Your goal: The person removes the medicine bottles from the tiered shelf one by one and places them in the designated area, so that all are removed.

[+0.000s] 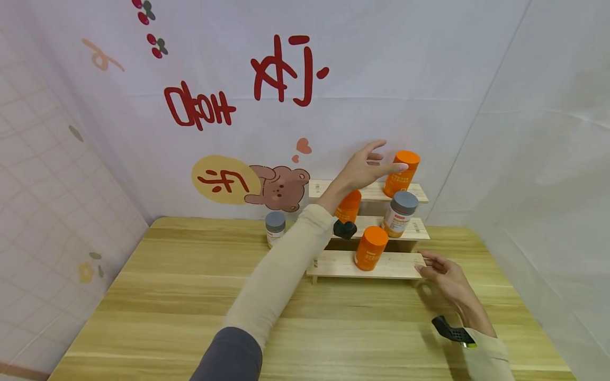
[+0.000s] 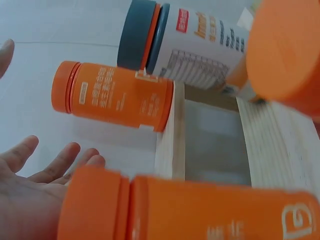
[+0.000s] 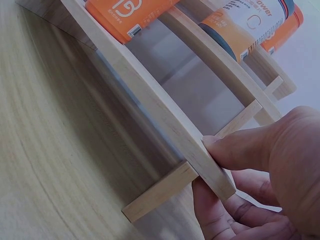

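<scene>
I log the scene from the wooden table (image 1: pixel 190 296) down. A three-step wooden rack (image 1: pixel 395 264) stands at its far side against the printed backdrop (image 1: pixel 238 106).

On the rack: one orange bottle on the top step (image 1: pixel 401 173), a grey-capped white bottle (image 1: pixel 399 212) and a second orange bottle (image 1: pixel 348 206) on the middle step, and a third orange bottle (image 1: pixel 370 247) on the bottom step. A small grey-capped jar (image 1: pixel 275 227) sits on the table to the rack's left.

The left hand (image 1: pixel 364 168) is released, fingers spread, just beside the top bottle; whether a fingertip touches it, I cannot tell. The right hand (image 1: pixel 443 275) pinches the right end of the bottom step.

Risk, as I judge it: the top bottle stands near the step's end and looks tilted, so a brush from the spread fingers could tip it onto the bottles below. A tug by the right hand could jolt the whole rack.

View differences: the right wrist camera shows the thumb (image 3: pixel 235 150) on top of the board edge and fingers curled under, which the head view blurs. The left wrist camera shows the open palm (image 2: pixel 30 200) holding nothing.
</scene>
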Tool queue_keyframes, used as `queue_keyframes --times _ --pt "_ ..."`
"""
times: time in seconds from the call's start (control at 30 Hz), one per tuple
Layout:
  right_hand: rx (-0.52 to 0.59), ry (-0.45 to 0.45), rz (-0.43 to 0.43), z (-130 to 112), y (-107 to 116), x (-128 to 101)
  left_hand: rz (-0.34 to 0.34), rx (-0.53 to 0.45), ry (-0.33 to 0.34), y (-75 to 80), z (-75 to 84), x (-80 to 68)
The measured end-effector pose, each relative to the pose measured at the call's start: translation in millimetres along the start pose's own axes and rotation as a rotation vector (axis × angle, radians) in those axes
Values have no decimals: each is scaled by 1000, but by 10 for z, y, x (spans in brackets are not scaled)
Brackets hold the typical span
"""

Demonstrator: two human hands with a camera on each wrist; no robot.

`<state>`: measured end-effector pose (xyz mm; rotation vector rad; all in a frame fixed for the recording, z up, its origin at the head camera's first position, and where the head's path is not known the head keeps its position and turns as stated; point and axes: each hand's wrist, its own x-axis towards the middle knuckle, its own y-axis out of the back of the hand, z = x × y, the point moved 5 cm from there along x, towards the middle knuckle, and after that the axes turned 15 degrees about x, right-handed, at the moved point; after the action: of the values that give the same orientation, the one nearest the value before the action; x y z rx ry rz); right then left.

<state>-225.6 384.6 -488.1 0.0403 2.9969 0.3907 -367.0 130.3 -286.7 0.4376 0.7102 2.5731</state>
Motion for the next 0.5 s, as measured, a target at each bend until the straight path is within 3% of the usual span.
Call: queue_keyframes --times 0.3,0.5 --pt "2 -9 -7 19 4 5 1 16 75 -198 44 105" --pt "-4 -4 -7 3 -7 22 0 25 82 -292 52 182"
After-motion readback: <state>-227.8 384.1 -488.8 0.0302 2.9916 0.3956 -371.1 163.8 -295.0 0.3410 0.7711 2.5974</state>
